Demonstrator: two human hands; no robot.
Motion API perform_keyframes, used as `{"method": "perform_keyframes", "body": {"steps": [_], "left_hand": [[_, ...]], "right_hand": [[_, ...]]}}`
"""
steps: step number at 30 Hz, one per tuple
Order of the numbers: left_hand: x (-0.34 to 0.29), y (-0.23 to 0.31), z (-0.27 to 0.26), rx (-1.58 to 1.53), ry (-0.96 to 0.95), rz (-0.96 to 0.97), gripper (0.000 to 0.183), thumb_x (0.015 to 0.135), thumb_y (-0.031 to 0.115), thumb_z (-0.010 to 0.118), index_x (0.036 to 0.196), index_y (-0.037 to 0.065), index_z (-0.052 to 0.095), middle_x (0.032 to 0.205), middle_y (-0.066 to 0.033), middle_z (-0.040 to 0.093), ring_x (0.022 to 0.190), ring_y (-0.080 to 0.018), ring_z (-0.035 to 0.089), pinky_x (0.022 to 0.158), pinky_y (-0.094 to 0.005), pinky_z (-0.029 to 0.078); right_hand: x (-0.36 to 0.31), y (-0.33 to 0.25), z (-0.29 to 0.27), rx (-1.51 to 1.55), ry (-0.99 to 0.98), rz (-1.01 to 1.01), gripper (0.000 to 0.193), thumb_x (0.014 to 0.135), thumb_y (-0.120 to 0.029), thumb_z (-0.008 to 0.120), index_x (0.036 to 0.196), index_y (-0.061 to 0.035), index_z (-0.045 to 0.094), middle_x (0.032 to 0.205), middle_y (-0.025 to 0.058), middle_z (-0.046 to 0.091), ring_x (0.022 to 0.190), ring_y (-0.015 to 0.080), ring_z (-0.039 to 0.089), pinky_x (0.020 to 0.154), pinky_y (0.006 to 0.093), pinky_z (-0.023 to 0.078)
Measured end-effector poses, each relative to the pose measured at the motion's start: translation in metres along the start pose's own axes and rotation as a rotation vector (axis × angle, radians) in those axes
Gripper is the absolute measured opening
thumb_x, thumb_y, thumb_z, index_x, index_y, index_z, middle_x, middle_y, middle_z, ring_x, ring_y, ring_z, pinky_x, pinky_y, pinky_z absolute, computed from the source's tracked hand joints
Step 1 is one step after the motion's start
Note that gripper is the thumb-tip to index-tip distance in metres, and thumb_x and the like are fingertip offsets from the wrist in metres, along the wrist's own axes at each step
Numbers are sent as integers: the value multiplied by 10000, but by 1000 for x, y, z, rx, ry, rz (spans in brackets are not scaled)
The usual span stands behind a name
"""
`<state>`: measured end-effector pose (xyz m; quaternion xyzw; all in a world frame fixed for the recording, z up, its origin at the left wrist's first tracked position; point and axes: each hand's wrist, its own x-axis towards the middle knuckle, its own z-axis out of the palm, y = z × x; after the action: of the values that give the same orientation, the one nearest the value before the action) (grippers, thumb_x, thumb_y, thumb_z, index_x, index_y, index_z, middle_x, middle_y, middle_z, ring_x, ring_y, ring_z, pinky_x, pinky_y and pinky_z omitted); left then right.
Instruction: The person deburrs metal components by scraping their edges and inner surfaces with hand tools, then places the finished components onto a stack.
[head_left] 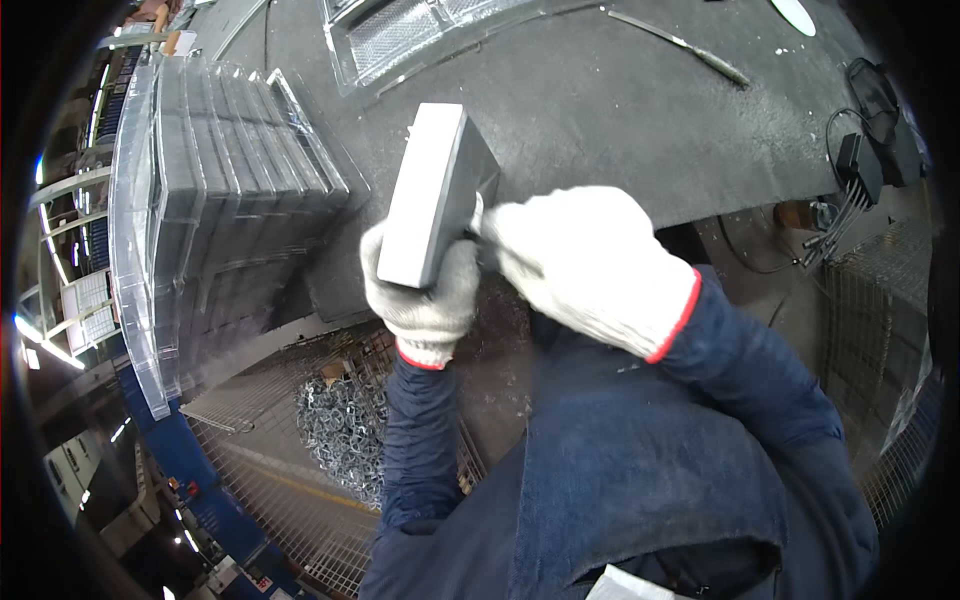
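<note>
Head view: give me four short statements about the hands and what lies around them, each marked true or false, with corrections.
1. The left hand holds a pale grey, box-shaped piece. True.
2. The right hand is bare. False: it wears a red-edged white knit glove.
3. Stacked clear plastic trays stand left of the box-shaped piece. True.
4. A slim, long-handled tool lies left of the trays. False: it lies on the dark grey tabletop, upper right.

Glaring strip lights (47,342), bent dark edges
</note>
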<state>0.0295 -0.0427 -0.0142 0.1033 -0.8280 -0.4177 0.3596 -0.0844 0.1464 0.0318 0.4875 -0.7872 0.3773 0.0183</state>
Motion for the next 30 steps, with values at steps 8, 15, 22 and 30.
{"method": "perform_keyframes", "body": {"steps": [8,15,22,30], "left_hand": [[-12,35,-3,-190,26,-343,649,818,26,874,1396,-1,581,1214,-134,718,1072,-223,721,981,-380,591],[97,90,-11,540,-454,-307,621,862,249,875,1362,-44,653,1143,-191,752,961,-270,752,845,-378,622],[82,55,21,100,-103,-342,528,932,231,812,1320,-84,643,1189,-183,731,1030,-236,703,923,-377,577],[31,48,36,57,126,-246,578,964,223,797,1400,-83,572,1259,-174,685,1079,-227,670,986,-376,551]], "right_hand": [[11,28,27,2,101,38,178,960,-198,749,1114,-109,746,827,114,749,781,338,757,724,448,602],[19,27,29,57,95,5,161,966,-196,737,1097,-103,729,859,138,758,810,356,765,742,460,603],[34,45,20,120,247,67,147,976,-182,705,1089,-88,700,848,150,735,796,375,745,727,474,594],[-40,16,17,192,210,159,244,954,-140,745,1190,-84,726,882,107,744,768,300,742,694,415,593]]}}
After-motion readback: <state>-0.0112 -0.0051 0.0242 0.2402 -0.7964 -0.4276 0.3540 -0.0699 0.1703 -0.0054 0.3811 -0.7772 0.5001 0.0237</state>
